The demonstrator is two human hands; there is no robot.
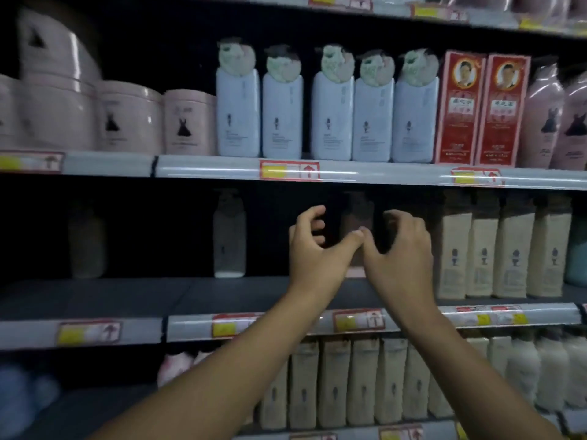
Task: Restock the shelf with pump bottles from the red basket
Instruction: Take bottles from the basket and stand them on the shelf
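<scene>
Two bare forearms rise from the frame's bottom edge to the middle shelf point(95, 300), where the left hand point(313, 249) and right hand point(401, 249) curl half-open, empty, thumbs touching, flanking a dim pump bottle point(355, 223) at centre. Left of it, one pale bottle point(229, 236) stands among gaps, suggesting restocking is unfinished; the red basket is out of view.

Pump bottle point(356, 228) deep on middle shelf point(178, 296) — hands before it, cartons point(502, 249) right, another bottle point(229, 236) left
</scene>
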